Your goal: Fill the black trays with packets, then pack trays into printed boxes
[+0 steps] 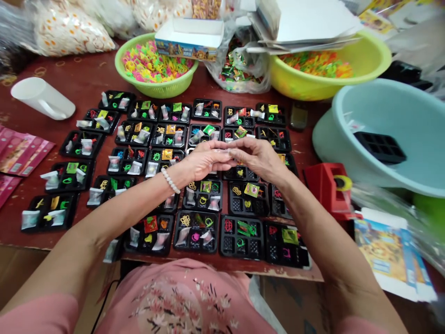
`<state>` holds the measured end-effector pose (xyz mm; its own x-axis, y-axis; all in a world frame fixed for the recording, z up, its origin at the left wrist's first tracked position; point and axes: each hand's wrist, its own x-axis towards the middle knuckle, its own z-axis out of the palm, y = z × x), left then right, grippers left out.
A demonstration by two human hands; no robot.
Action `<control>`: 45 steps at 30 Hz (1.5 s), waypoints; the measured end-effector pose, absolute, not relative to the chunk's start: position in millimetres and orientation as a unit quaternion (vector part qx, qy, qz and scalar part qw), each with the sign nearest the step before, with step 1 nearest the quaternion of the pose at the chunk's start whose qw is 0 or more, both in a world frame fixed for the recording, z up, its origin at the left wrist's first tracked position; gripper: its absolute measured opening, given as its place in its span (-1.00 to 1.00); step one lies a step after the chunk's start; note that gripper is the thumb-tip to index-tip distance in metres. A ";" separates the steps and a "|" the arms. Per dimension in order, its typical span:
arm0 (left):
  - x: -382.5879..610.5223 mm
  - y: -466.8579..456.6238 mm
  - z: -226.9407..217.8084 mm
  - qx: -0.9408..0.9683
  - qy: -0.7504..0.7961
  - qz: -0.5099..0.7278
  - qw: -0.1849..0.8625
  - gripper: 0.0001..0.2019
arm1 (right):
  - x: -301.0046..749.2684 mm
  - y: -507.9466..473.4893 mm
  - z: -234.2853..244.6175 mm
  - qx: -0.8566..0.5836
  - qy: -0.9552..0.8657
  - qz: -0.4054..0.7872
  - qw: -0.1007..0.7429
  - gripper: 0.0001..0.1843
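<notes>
My left hand [211, 159], with a beaded bracelet [170, 180] at its wrist, meets my right hand [260, 157] over the middle of the trays. The fingers of both hands are bent together and overlap at the tips. Whatever they hold between them is hidden and blurred. Rows of black compartment trays lie below, holding small coloured plastic pieces, shiny sachets and white wrapped packets. Near my body, one tray [197, 230] holds two white packets. The tray to its right [242, 236] and another beyond it [248, 198] have bare lower corner compartments.
A green basket [158, 88] and a yellow basin [313, 90] hold coloured plastic pieces. Between them sits a bag of sachets [239, 69]. On the right are a blue basin [347, 153], a red tape dispenser [323, 190] and flattened printed card. A white mug [43, 97] lies left.
</notes>
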<state>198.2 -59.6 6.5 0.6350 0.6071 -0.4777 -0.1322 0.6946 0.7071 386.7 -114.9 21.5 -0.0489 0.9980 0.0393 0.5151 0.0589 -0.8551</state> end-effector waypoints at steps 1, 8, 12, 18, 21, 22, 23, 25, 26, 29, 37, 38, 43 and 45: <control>200.1 -62.6 5.9 0.324 0.368 0.212 0.845 -0.77 | 383.3 -117.6 22.0 -0.595 -0.630 0.347 0.359 -0.66; 198.0 -64.9 8.0 0.266 0.379 0.195 0.865 -0.82 | 403.2 -122.9 10.4 -0.644 -0.617 0.259 0.372 -0.76; 180.5 -61.0 9.1 0.277 0.396 0.192 0.854 -0.36 | 412.7 -124.0 2.7 -0.643 -0.692 0.187 0.272 -0.74; 163.9 -58.4 11.3 0.298 0.410 0.211 0.836 -0.26 | 393.2 -116.9 -13.5 -0.595 -0.774 0.165 0.143 -0.69; 167.2 -58.8 11.5 0.291 0.388 0.207 0.850 -0.32 | 385.6 -113.9 -17.4 -0.597 -0.773 0.161 0.145 -0.69; 169.2 -59.1 11.3 0.287 0.383 0.205 0.854 -0.33 | 384.6 -113.6 -17.6 -0.602 -0.768 0.162 0.147 -0.68; 171.2 -59.5 10.9 0.284 0.380 0.204 0.856 -0.32 | 384.2 -113.6 -17.1 -0.609 -0.762 0.161 0.151 -0.68; 174.8 -59.8 10.1 0.279 0.383 0.210 0.855 -0.29 | 383.9 -115.2 -14.3 -0.622 -0.749 0.149 0.174 -0.67; 176.4 -59.8 9.9 0.276 0.384 0.214 0.855 -0.30 | 383.4 -116.6 -11.9 -0.622 -0.745 0.143 0.194 -0.68; 181.8 -59.9 11.1 0.264 0.368 0.216 0.865 -0.46 | 379.2 -122.1 -3.0 -0.584 -0.756 0.164 0.244 -0.69; 212.6 -72.5 17.1 0.227 0.319 0.186 0.901 -0.74 | 370.5 -134.6 15.7 -0.554 -0.728 0.298 0.274 -0.74; 216.7 -74.5 16.3 0.226 0.318 0.186 0.902 -0.75 | 371.1 -136.3 16.5 -0.553 -0.710 0.325 0.291 -0.74; 231.1 -79.3 10.6 0.247 0.348 0.190 0.884 -0.70 | 381.8 -143.4 17.3 -0.582 -0.643 0.369 0.334 -0.71; 232.6 -78.0 9.7 0.257 0.365 0.185 0.876 -0.63 | 394.6 -145.1 19.8 -0.613 -0.635 0.336 0.330 -0.76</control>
<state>232.6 -78.0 9.7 0.6660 0.5109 -0.5436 -0.1356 0.7994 0.5852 394.6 -145.1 19.8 -0.0306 0.9995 0.0080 0.5559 0.0237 -0.8309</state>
